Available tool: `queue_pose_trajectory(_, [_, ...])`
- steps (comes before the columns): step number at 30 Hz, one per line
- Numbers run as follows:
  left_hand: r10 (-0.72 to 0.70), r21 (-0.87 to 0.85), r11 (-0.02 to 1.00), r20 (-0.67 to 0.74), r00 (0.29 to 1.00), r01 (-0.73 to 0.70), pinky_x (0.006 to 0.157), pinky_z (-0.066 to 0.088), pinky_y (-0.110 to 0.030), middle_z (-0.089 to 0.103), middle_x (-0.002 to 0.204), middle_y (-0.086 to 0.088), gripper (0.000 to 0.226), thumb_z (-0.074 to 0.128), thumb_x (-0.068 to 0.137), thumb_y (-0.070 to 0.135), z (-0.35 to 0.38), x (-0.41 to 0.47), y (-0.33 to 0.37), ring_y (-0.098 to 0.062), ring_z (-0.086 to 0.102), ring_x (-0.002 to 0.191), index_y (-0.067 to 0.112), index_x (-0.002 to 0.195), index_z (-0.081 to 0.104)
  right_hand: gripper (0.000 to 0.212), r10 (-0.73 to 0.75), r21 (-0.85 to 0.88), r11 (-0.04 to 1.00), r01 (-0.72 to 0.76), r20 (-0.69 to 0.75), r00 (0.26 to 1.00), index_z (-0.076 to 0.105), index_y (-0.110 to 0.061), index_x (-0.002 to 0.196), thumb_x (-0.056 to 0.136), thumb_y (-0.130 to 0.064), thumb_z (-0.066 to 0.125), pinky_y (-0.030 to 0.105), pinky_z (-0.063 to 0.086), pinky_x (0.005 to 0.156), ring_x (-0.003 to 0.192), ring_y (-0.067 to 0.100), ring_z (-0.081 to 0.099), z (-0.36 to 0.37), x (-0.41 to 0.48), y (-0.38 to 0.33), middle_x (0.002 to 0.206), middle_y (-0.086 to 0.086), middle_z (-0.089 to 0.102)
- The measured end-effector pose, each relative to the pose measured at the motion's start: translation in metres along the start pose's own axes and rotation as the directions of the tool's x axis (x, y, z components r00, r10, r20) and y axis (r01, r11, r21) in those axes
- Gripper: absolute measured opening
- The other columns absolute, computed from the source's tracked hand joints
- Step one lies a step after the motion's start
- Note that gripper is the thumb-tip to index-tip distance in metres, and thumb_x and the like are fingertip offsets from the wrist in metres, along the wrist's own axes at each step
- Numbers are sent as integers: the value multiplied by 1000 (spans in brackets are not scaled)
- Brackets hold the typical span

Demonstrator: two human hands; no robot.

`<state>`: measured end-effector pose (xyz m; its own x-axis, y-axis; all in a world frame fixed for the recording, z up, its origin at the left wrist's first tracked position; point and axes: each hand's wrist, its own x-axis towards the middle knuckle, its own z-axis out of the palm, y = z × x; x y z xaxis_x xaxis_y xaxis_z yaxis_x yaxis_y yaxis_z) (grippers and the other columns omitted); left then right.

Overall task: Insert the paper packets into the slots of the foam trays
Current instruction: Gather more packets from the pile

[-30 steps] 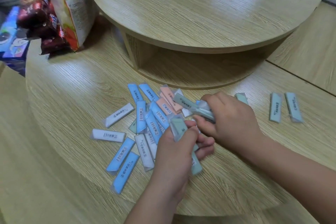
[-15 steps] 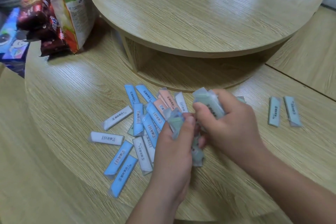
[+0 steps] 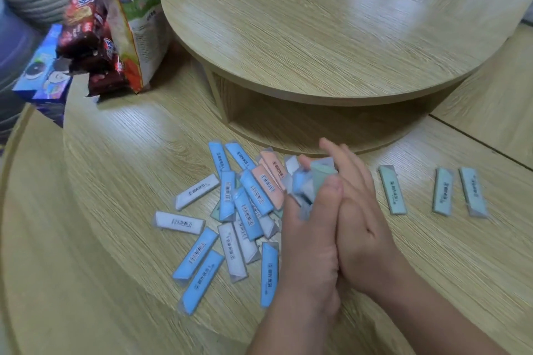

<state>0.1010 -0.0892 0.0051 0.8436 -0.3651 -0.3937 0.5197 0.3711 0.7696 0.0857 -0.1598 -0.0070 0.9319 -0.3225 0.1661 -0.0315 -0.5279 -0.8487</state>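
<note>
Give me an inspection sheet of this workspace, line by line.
Surface: round wooden tabletop, light grain.
Job's things: loose packets piled mid-table; three green packets lying apart at right; foam trays not seen.
Clutter: snack bags and a blue box at far left.
Grippers: left hand grips a bundle of packets; right hand presses flat against it.
Cables: nothing seen.
Surroundings: raised round tier behind.
</note>
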Motion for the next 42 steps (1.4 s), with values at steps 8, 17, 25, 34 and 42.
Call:
queue_pose_trajectory(8, [97,51,995,-191,977,-89,88,59,-45,76,107,-7,42,68,78,46,-5,-2,13,-22,73,100,22,112,71,62,-154,-64,985,163,130,980,29,-13,154,95,-29,18,50,11,121,153,14,0,-1,-4,-18,164,-8,17])
queue_pose_trajectory(17, [119,28,993,-275,954,-115,51,53,-33,70,71,-13,21,77,75,31,-67,4,47,-22,65,56,11,82,74,58,272,213,940,-265,-3,962,46,-36,140,87,-57,37,20,42,104,128,-8,44,20,2,-33,135,-29,51])
queue_pose_trajectory(25, [234,108,972,-398,887,-208,45,47,-29,69,72,-8,20,66,87,26,-125,0,98,-18,60,51,8,92,65,133,383,-664,695,-276,18,923,2,-23,154,50,-102,24,62,12,115,144,47,2,94,31,-40,157,21,9])
queue_pose_trajectory(34, [238,352,925,-256,937,-139,62,52,-49,69,80,-21,28,70,70,42,-137,-1,77,-30,66,69,18,84,69,117,334,-720,627,-296,-95,938,18,-22,154,61,-92,24,54,17,114,141,42,17,119,32,-24,157,22,13])
queue_pose_trajectory(42, [268,484,867,-258,928,-116,73,59,-50,70,82,-12,27,67,69,48,-143,13,56,-33,70,80,25,83,68,86,209,-720,644,-260,-162,964,44,-30,140,67,-73,54,50,34,97,119,36,41,109,33,-14,139,12,39])
